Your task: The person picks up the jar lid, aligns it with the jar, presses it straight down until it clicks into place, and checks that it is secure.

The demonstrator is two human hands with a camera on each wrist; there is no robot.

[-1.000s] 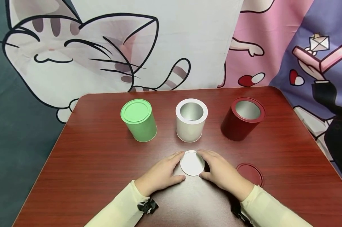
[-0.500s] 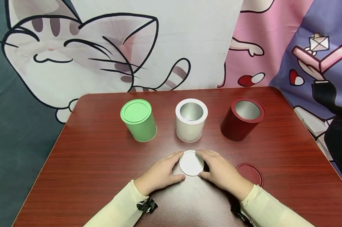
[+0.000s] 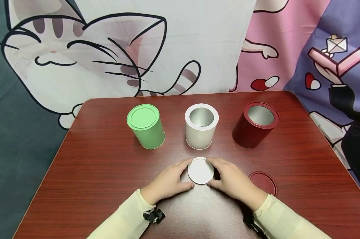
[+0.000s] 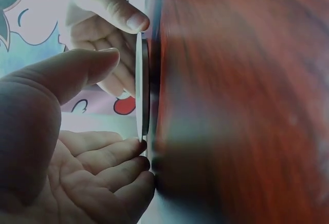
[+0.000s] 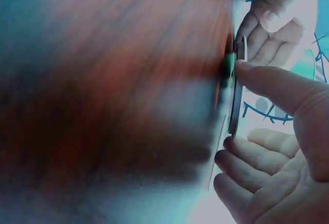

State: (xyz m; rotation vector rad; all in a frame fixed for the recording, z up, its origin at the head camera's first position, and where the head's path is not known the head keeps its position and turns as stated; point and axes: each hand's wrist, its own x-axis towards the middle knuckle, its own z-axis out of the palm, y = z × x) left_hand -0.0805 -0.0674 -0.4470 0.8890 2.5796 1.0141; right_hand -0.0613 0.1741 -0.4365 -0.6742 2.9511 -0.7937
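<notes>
A round white lid (image 3: pixel 201 170) lies between my two hands in front of the white can (image 3: pixel 200 132), which stands with its top uncovered. My right hand (image 3: pixel 229 176) holds the lid by its right side, thumb at the near edge and a fingertip at the far edge. On the other side, my left hand (image 3: pixel 169 182) has a fingertip right at the far edge, while its thumb (image 4: pixel 97 64) stands off the rim. In the left wrist view the lid (image 4: pixel 142 88) appears edge-on, close over the tabletop.
A green can (image 3: pixel 146 127) with its lid on stands at the back left. A dark red can (image 3: pixel 254 127), uncovered, is at the back right. The red lid (image 3: pixel 263 183) lies beside my right wrist, partly behind the forearm. The brown table (image 3: pixel 87 159) ends before a printed cloth.
The white lid has shifted slightly to the left and away from me. Both hands have moved slightly left along with it. The cans and red lid stay put.
</notes>
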